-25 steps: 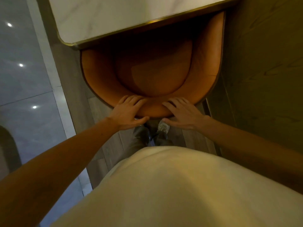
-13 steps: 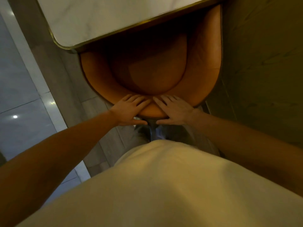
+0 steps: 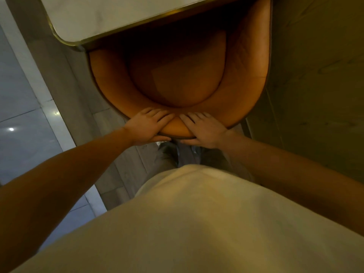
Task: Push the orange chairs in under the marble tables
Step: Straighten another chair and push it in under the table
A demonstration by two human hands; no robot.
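Both hands, left hand (image 3: 147,125) and right hand (image 3: 204,129), grip my orange chair (image 3: 177,81) backrest top (thumbs underneath); seat front sits under the marble table (image 3: 110,14).

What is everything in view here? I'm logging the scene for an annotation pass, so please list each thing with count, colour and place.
Marble table: one, white top with a gold edge, top of view, over the front of the chair seat.
Orange chair: one, orange upholstery, centre, its seat partly under the table.
Wall panel: one, dull olive-brown, right of the chair.
Floor: grey glossy tiles at left, a pale strip, then grey wood-look planks beside the chair.
Shirt: one, cream, bottom centre.
Left hand: one, gripping the top of the chair back.
Right hand: one, gripping the chair back beside the left.
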